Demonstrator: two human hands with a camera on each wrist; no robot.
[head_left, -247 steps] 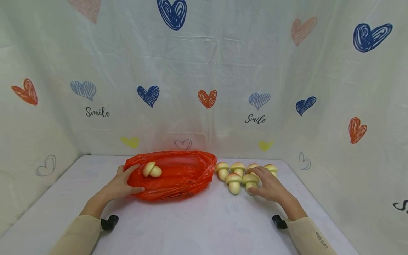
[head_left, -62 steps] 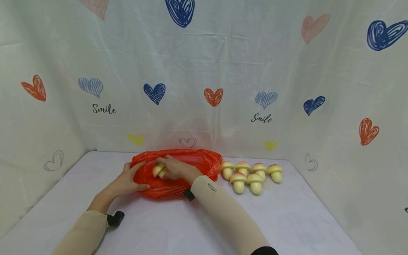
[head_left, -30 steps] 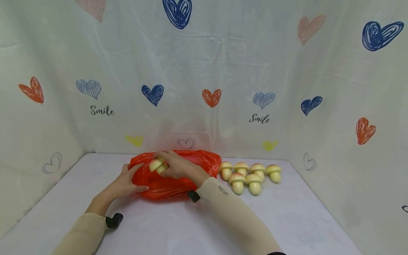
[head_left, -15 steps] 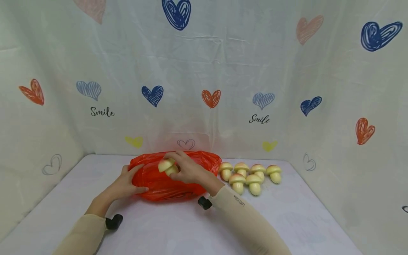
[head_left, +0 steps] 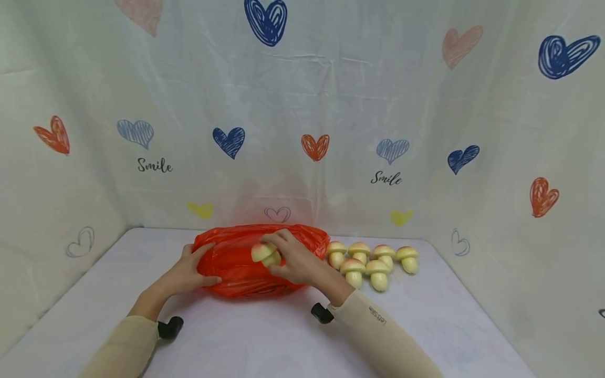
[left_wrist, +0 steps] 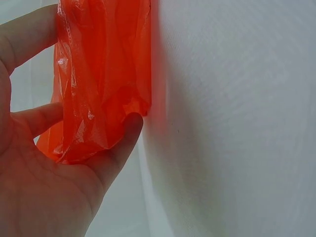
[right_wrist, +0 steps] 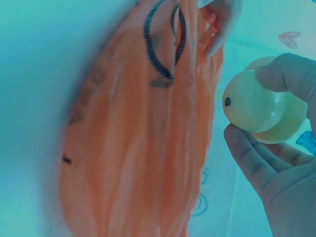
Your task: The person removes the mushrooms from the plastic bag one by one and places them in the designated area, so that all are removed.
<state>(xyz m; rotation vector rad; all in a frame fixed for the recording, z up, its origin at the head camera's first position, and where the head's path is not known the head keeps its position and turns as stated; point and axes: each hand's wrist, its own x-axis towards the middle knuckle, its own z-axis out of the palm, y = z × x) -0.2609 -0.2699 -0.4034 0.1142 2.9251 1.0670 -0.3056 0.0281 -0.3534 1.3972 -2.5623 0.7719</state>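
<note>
My left hand [head_left: 185,272] holds the left end of a red plastic bag [head_left: 236,268], thumb along the near side and fingers at the far side. The bag lies on its long side across the back of the table, bulging and creased. Over its right half, my right hand [head_left: 299,260] pinches a toy mushroom [head_left: 266,254], pale yellow with a reddish-tinged cap. In the right wrist view the thumb lies on top of the mushroom [right_wrist: 252,101] and the fingers below, with its round stem end and a dark spot facing the camera.
Several more toy mushrooms [head_left: 378,275] stand in two loose rows just right of the bag, stems toward me. The white table [head_left: 264,336] ends at a pale curtain [head_left: 350,121] with hearts printed on it, behind and at both sides.
My right hand was over the mushrooms on the right, then gripped the one in the bag. It has since lifted that mushroom and carried it rightward. The left hand stays at the bag.
</note>
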